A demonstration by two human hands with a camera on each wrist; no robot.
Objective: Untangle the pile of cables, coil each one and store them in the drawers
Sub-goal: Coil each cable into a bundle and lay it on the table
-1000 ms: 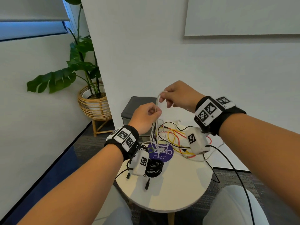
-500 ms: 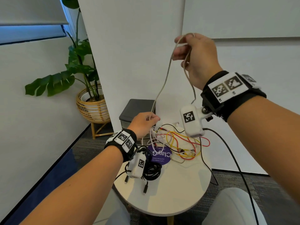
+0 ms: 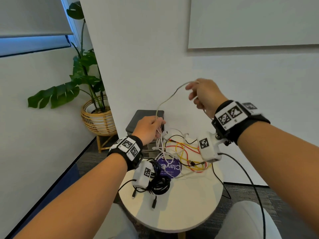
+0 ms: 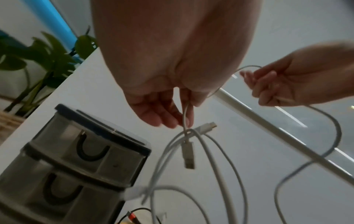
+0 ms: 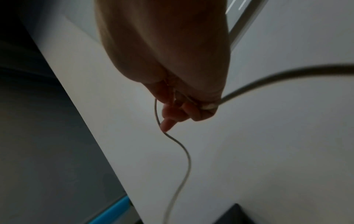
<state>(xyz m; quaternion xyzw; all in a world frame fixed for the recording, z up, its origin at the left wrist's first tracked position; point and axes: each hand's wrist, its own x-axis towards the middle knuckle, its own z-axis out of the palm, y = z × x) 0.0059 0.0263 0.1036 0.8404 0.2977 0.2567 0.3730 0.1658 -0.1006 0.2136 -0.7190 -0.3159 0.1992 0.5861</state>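
Both hands grasp the same white cable (image 3: pixel 165 100): the left hand (image 3: pixel 149 129) pinches it low, just above the pile, with a USB plug (image 4: pixel 188 156) hanging below its fingertips (image 4: pixel 188 121), and the right hand (image 3: pixel 205 98) has its fingers curled round a higher stretch, so the cable arcs between them. To do this step well, I would keep the left pinch fixed as an anchor and feed even loops into it with the right hand, drawing slack gently so the cable slips free of the other white strands rather than tightening on them. Largest of the bounds is the wall (image 3: pixel 138 66) close behind, which limits any backward sweep; upward and toward the person there is open air. The round table (image 3: pixel 172 213) is small, and the tangle of red and yellow wires (image 3: pixel 186 152) lies near its far edge, so a hard tug could drag them off. The drawer unit (image 3: pixel 146 116) stands just behind the left hand, and a black coiled cable (image 3: pixel 160 183) rests beside the left wrist.
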